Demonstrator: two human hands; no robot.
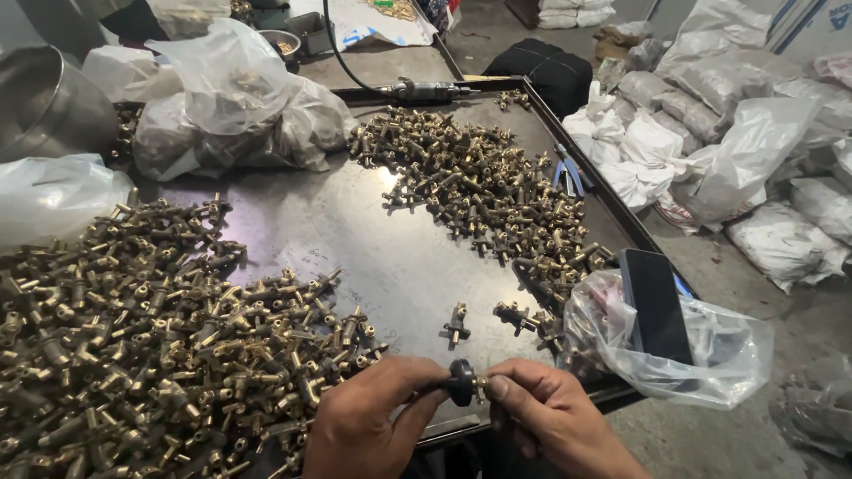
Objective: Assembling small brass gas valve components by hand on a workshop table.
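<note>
A dark metal worktop carries two heaps of brass fittings: a large one at the left and another toward the far right. White plastic bags sit at the back beside a steel pot. Blue-handled pliers lie near the right rim. A clear bag hangs off the edge around a black phone. Filled sacks cover the floor.

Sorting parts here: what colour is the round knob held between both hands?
Black round knob, clearest in the head view.
</note>
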